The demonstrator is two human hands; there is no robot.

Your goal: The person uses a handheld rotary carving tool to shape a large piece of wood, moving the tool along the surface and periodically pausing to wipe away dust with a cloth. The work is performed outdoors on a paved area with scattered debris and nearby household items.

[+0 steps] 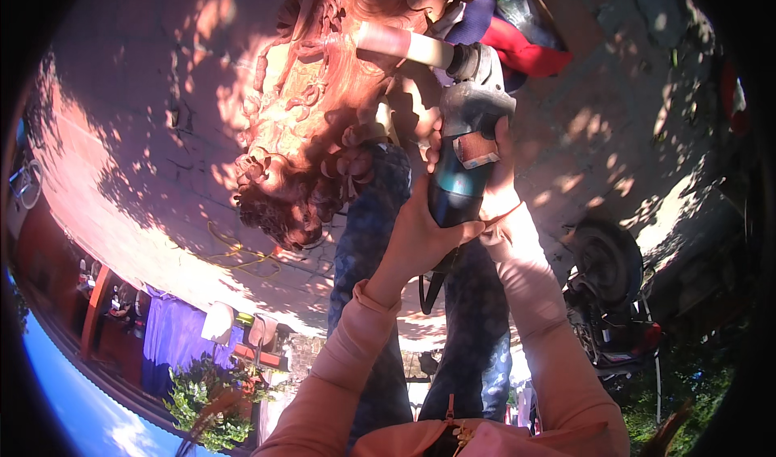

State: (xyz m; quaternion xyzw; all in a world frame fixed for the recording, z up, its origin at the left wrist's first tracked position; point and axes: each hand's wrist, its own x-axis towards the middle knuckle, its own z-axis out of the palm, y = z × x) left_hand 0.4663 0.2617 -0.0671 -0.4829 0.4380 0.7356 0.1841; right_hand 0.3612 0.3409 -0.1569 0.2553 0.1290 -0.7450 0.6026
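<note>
Both my hands are wrapped round the body of an angle grinder [458, 184], dark with a teal band and a brown patch near its head. My left hand [424, 226] grips the left side and rear, and my right hand [503, 174] grips the right side. From the grinder's head a pale pink and cream sanding roller [400, 44] sticks out leftward. Its far end lies over a reddish-brown wood carving [323, 109] with curled, flower-like relief; I cannot tell whether it touches. A short black cord end hangs below the grinder.
Red and dark blue cloth [525, 52] lies beside the carving's far right. A motorcycle [610, 295] stands at my right. Yellow cord [238, 255] lies on the sun-dappled paved ground at left. Purple cloth [174, 332] hangs near a plant [206, 400] at lower left.
</note>
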